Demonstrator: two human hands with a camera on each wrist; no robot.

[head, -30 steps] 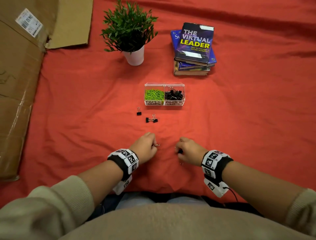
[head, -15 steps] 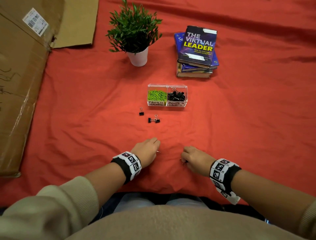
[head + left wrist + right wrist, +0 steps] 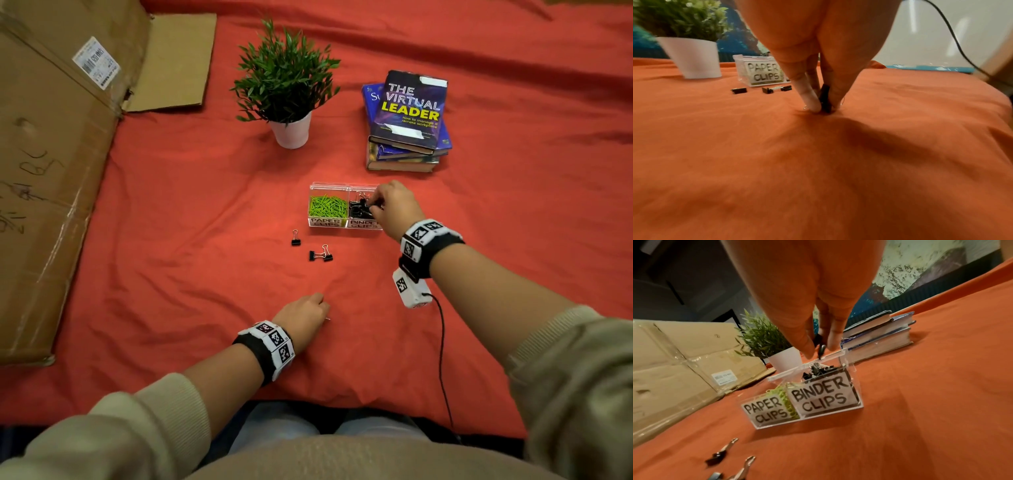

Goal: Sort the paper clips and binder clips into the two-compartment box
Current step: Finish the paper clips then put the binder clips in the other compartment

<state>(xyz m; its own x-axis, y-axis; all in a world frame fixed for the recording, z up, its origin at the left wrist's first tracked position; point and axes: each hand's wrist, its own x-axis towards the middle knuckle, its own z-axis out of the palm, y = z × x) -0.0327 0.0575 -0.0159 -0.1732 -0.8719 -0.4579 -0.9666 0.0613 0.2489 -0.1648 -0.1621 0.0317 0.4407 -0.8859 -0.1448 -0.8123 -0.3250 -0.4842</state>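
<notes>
Left hand (image 3: 305,313) is drawn close to the body, fingertips (image 3: 813,105) pinched downward. Right hand (image 3: 394,205) is stretched forward, its fingertips (image 3: 807,352) pinched too.

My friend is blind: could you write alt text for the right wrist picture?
A right hand pinches a black binder clip above the clear box compartment labelled BINDER CLIPS, beside green paper clips. Behind stand a potted plant and stacked books.

Before you lies a red cloth (image 3: 513,222); on it stand the clear two-compartment box (image 3: 345,222), a potted plant (image 3: 291,133), stacked books (image 3: 407,120), three loose binder clips (image 3: 296,241), and flattened cardboard (image 3: 51,154).
</notes>
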